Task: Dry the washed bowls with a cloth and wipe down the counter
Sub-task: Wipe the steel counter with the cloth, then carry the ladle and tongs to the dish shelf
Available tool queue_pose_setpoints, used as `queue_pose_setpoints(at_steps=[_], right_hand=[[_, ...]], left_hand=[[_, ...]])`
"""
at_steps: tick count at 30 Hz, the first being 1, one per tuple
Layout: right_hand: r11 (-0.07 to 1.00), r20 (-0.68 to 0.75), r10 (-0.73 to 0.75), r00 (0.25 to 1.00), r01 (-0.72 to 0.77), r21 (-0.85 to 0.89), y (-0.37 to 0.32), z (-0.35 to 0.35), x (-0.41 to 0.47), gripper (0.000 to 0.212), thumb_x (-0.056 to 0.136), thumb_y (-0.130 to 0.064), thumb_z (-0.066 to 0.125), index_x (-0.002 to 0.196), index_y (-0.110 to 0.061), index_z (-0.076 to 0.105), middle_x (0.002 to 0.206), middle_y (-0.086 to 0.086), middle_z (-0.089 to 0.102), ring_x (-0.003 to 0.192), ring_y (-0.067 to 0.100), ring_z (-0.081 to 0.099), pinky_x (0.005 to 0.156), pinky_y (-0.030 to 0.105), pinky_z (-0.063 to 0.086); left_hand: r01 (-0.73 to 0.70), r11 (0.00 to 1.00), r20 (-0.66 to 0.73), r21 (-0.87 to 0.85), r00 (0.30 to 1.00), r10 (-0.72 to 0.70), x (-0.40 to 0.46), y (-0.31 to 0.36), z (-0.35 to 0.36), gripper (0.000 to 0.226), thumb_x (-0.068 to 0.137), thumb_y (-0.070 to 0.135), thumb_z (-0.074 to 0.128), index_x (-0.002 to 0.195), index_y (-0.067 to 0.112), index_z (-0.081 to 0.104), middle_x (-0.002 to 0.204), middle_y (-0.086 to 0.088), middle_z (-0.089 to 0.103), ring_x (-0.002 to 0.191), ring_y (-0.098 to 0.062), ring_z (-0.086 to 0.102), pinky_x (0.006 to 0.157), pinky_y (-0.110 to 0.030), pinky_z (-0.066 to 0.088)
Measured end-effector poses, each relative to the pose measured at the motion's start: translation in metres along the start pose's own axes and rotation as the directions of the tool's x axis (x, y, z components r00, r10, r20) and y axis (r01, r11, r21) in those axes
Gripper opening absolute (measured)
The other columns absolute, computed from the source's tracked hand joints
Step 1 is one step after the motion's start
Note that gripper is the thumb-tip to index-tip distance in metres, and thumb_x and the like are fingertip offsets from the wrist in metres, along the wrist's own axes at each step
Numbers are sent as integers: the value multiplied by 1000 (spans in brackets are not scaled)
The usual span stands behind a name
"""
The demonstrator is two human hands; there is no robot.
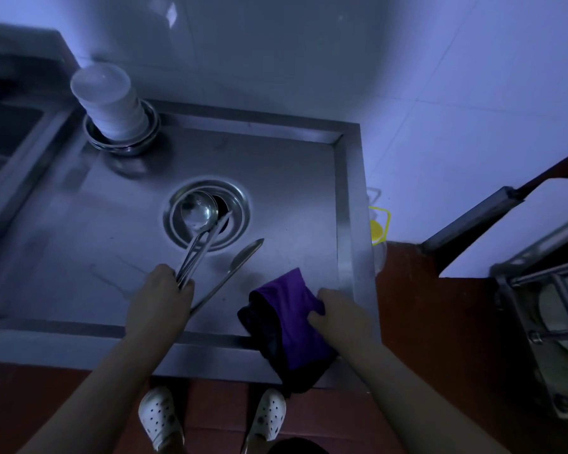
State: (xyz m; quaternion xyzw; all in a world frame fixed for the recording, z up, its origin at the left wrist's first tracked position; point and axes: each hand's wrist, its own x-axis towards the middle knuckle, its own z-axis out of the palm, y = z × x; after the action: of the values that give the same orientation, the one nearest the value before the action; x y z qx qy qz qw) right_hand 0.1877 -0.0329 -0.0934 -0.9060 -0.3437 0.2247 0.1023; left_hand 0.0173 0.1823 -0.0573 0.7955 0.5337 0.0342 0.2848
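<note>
Your left hand (164,294) grips ladle handles (195,253) at frame centre; your right hand (336,314) clutches the purple cloth (289,317), lower centre. Bowls (112,106) stacked upside down, upper left. Step in hand appears to be counter (79,224) wiping; next, clear the utensils aside.

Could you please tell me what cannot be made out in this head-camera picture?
- Bowl count: the upturned white bowl stack blurs together.
- Ladle handle ends: hidden inside the left hand.
- Purple cloth: partly covered by the right hand.
- Rack contents: cut off by the right edge, dim.
</note>
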Motion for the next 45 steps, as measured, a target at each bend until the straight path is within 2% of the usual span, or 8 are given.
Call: queue_pose_setpoints(at_steps=[3,10,22,27,34,37,40,45], right_hand=[[985,-149,-150,977,136,-102,-15,-33,2,18,82,-30,57,98,-22,56,94,3,65,90,25,59,64,30,33],[751,-239,-577,781,393,-531,-28,-58,-21,21,51,-13,79,59,-20,61,55,1,55,50,23,54,48,26,38],[798,43,-507,861,488,-355,31,22,-82,36,43,-27,88,66,-30,61,68,-11,58,55,6,52,47,18,39],[785,46,-500,865,476,-397,19,15,-76,24,68,-53,66,66,-31,58,66,-12,55,55,4,51,49,18,40],[909,-193,-393,899,411,65,-71,-10,-40,11,86,-16,62,78,-14,69,76,-2,65,69,12,58,60,22,41],[877,-123,-291,949,316,362,-124,-19,-27,13,92,-19,59,91,-15,71,85,-9,67,74,1,58,69,16,43],[727,53,-196,979,109,678,-187,-23,-26,13,94,-30,55,88,-25,65,78,-7,67,57,-2,58,57,16,44],[658,156,-247,957,47,751,-287,-17,-37,25,95,-33,52,89,-11,62,74,3,69,53,13,61,49,23,45]], left_hand=[[21,1000,-15,-24,1000,-21,-3,-2,-7,25,91,25,52,77,7,41,78,-11,50,66,-29,48,63,-35,37],[30,999,-50,-39,998,-32,-8,-4,-16,26,92,27,52,78,8,40,80,-9,46,67,-27,44,64,-35,34],[5,997,-6,-75,1000,-6,-19,-3,-9,25,91,25,54,81,6,42,84,-12,51,70,-28,47,65,-34,36],[-1,996,-11,-84,1000,0,-22,-1,-12,25,92,27,53,82,6,42,83,-10,50,69,-27,47,65,-34,36],[-31,990,-74,-139,997,21,-27,-9,-41,25,93,27,51,79,12,38,79,-4,47,73,-27,50,66,-33,37],[-35,984,-137,-176,990,11,-30,-18,-63,25,93,27,52,75,16,37,75,0,45,70,-24,51,62,-31,35],[-16,971,-180,-238,983,-28,-33,-30,-88,31,91,29,54,70,22,33,73,3,47,62,-16,47,58,-31,33],[35,929,-167,-368,981,-103,-37,-70,-140,23,84,23,59,74,19,39,71,0,53,59,-11,50,46,-26,30]])
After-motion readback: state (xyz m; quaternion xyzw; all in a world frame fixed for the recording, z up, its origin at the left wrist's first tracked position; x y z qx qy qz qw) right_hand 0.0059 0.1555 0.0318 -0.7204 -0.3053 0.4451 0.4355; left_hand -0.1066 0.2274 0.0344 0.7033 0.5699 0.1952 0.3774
